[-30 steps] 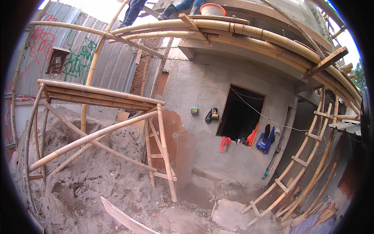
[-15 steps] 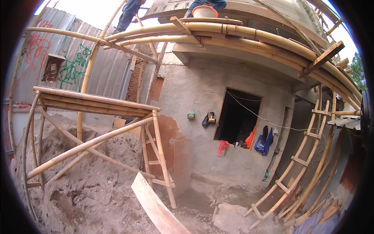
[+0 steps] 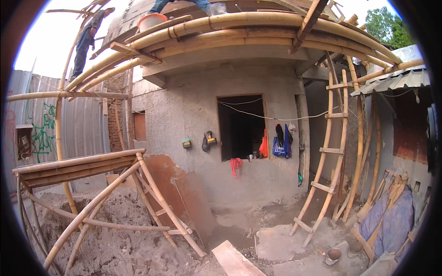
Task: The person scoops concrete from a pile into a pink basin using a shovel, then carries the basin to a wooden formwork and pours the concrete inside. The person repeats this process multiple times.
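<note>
The view has tilted upward since a moment ago: the wooden plank (image 3: 237, 260) that reached well into the lower part of the picture now shows only its end at the bottom edge, and more of the bamboo scaffold overhead (image 3: 239, 27) comes into sight. Neither hand is in view, so whether they grip the plank, are clenched or hang free cannot be told; the plank seems to lead back toward the person below the picture's edge. Beyond its end lie wet ground and a flat slab (image 3: 276, 241). To the left stands a bamboo trestle (image 3: 87, 170) over a heap of sand (image 3: 119, 244), with rusty sheets (image 3: 179, 193) leaning beside it. To the right a bamboo ladder (image 3: 329, 152) leans against the grey wall. Other people stand on the scaffold above (image 3: 85, 41).
</note>
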`<state>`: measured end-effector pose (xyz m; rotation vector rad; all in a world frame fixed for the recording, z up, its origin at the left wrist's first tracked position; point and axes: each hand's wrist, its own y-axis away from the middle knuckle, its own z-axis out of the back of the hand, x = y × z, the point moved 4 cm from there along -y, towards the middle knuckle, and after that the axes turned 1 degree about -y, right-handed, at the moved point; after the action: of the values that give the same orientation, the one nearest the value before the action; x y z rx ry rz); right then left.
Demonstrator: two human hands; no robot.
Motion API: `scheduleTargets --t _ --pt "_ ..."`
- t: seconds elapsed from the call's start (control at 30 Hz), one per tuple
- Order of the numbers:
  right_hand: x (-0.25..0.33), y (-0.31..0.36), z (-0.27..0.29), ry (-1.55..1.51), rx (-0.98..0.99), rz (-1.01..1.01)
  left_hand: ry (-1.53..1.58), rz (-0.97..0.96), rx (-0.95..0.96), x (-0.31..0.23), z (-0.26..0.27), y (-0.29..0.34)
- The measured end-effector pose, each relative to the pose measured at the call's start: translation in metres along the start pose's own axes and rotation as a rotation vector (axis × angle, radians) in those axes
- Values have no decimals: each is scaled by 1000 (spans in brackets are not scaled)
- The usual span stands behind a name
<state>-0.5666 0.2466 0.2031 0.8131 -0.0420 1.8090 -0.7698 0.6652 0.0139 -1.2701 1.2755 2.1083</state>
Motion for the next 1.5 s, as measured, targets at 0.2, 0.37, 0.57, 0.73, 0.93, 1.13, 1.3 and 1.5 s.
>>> scheduleTargets --t 0.2,0.37,0.57,0.73,0.93,1.13,1.3,1.5 --pt "-4 10 61 -44 -145 -422 -194 203 48 44 57 81" --pt "-55 17 96 -18 -286 -661 -341 420 194 52 67 123" --pt "-121 25 72 -281 -346 -890 -357 458 218 5 54 91" --pt "-129 12 69 -362 -365 -1021 -213 398 228 -48 35 21" --pt "-162 -28 69 -402 -387 -1132 -258 420 315 -41 27 -135" --pt "-144 -46 114 -343 -497 -1267 -593 213 465 -74 3 -245" --pt "-173 -61 149 -294 -598 -1277 -458 26 497 -133 -46 -321" --pt "-248 -116 215 -135 -700 -1284 -366 337 301 -205 -172 -338"
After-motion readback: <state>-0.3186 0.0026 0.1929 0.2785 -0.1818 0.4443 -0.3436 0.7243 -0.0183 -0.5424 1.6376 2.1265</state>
